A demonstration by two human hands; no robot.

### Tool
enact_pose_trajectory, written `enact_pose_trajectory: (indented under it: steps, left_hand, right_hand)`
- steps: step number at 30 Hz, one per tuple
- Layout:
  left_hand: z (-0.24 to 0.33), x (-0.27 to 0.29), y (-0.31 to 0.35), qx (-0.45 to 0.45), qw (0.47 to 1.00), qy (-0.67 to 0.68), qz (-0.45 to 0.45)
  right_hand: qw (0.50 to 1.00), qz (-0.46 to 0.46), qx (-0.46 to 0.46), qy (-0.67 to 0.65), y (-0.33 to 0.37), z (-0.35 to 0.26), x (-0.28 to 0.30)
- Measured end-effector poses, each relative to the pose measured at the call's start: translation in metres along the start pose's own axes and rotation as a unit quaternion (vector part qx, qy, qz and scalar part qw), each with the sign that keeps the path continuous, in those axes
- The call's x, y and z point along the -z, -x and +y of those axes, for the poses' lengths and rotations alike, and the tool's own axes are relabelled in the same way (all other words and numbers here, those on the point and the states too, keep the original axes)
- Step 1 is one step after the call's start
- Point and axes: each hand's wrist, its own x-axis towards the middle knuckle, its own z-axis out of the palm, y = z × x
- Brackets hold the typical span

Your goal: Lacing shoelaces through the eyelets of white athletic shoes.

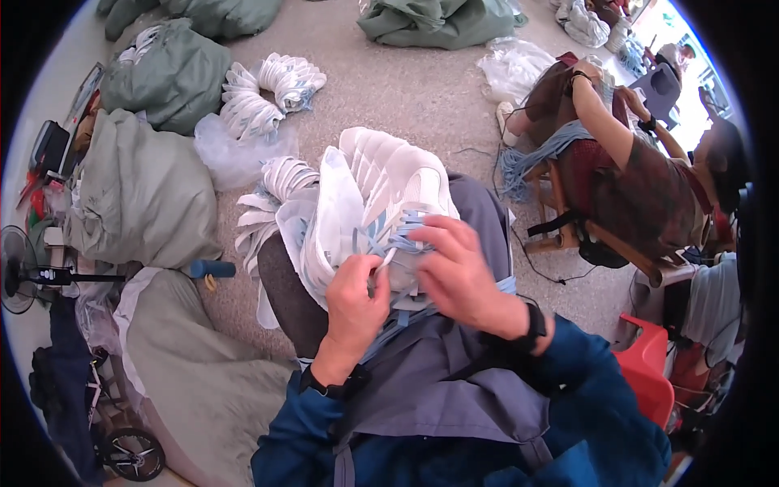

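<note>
A stack of white shoe uppers [385,154] lies across my lap, nested into one another. Light blue shoelace [406,237] crosses the eyelets of the nearest one. At its lower left, my left hand [355,307] is closed, with thumb and forefinger pinching the white edge of that upper. My right hand [458,276] is curled over the laces from the right, its fingertips on the blue lace; the lower fingers are smeared by motion. More blue lace ends hang below the upper, partly hidden by my hands.
Several bundles of white uppers [296,81] lie on the floor ahead, beside clear plastic [243,146]. Grey-green sacks [142,191] line the left, near a small fan [16,272]. At right a person [641,178] sits by hanging blue laces [519,166]; a red stool [645,365] stands nearer.
</note>
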Motion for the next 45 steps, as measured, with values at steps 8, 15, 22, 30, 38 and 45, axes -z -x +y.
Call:
enact_pose_trajectory:
  steps: [8, 15, 22, 30, 38, 45]
  left_hand:
    - [0.004, -0.001, -0.003, -0.032, 0.999, 0.008, -0.013]
    - [0.007, -0.004, -0.016, 0.063, 0.997, 0.04, -0.011]
    - [0.018, -0.003, -0.021, 0.209, 0.948, 0.241, 0.02]
    - [0.022, 0.039, -0.044, 0.351, 0.837, 0.369, -0.199]
    - [0.034, 0.046, -0.065, 0.339, 0.808, 0.344, -0.336]
    - [0.038, 0.044, -0.065, 0.286, 0.826, 0.404, -0.27]
  right_hand:
    - [0.964, -0.041, -0.198, 0.172, 0.147, 0.092, 0.085]
    - [0.971, -0.049, -0.23, 0.053, 0.11, 0.06, 0.059]
    - [0.994, 0.004, -0.109, -0.021, 0.052, 0.025, 0.041]
    - [0.976, -0.064, -0.191, -0.08, 0.045, 0.027, 0.027]
    - [0.959, -0.056, -0.174, -0.217, 0.046, 0.037, 0.023]
    - [0.958, -0.068, -0.172, -0.219, 0.047, 0.036, 0.034]
